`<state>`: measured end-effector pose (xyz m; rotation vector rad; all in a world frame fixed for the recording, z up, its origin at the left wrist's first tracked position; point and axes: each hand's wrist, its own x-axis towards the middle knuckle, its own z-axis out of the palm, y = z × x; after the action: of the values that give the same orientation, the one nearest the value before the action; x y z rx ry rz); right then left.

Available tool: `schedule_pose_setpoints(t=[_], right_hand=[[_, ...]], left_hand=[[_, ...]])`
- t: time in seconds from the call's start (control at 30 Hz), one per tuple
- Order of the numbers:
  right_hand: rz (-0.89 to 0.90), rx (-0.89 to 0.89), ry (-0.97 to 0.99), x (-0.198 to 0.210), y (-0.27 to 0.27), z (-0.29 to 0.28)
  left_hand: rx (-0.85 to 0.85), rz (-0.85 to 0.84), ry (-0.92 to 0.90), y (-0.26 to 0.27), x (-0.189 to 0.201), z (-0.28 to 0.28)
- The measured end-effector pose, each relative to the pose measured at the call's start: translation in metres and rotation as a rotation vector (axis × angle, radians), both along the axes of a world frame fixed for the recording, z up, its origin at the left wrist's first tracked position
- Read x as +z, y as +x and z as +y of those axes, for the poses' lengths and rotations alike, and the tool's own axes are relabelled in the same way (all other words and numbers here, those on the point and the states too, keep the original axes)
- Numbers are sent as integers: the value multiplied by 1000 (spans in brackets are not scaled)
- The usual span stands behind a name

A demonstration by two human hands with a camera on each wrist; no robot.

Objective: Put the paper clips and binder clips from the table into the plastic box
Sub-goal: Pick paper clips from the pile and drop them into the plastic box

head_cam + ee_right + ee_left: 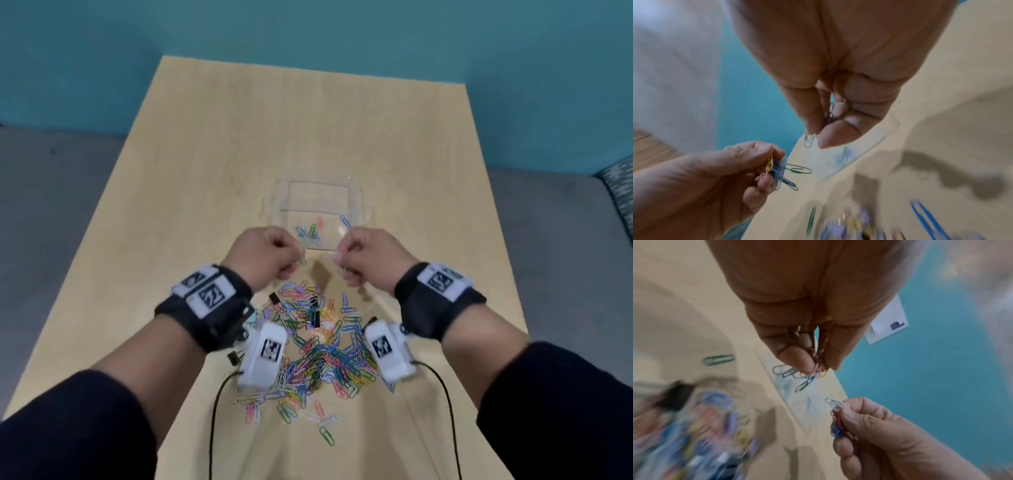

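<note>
A clear plastic box sits mid-table with several coloured paper clips inside. My left hand hovers at its near left corner and pinches a bunch of paper clips between thumb and fingers. My right hand hovers at the near right corner and pinches its own bunch of paper clips. Each hand also appears in the other wrist view: right hand, left hand. A big pile of coloured paper clips with black binder clips lies under my wrists.
The wooden table stands against a teal wall, with grey floor on both sides. Black cables run from the wrist cameras toward me. A lone green paper clip lies near the front edge.
</note>
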<state>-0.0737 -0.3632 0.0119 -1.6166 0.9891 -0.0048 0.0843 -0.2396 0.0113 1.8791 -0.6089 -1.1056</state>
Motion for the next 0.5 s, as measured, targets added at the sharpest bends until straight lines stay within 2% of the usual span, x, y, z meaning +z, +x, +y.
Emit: schedule_pose_setpoints(t=[0.07,0.13,0.27,0.37,0.43,0.5], right_hand=[[-23,-117,-21,-1,20,-19],[-4,-152,-66,-2,38,-31],[27,-123,-101,0,54,-37],[89,-49,-182,1,37,-34],[140,36,-315,3,12,-22],[195,151,-405,2,-19,3]], left_hand=[[75,-45,-25,13,0,-25],[120,-75,-37,18,-2,-44],[128,-83,-36,17,-7,-55],[187,-33,-70,13,-7,-38],[146,-78,-54,5,-4,-14],[-30,-279,27,-10,-4,17]])
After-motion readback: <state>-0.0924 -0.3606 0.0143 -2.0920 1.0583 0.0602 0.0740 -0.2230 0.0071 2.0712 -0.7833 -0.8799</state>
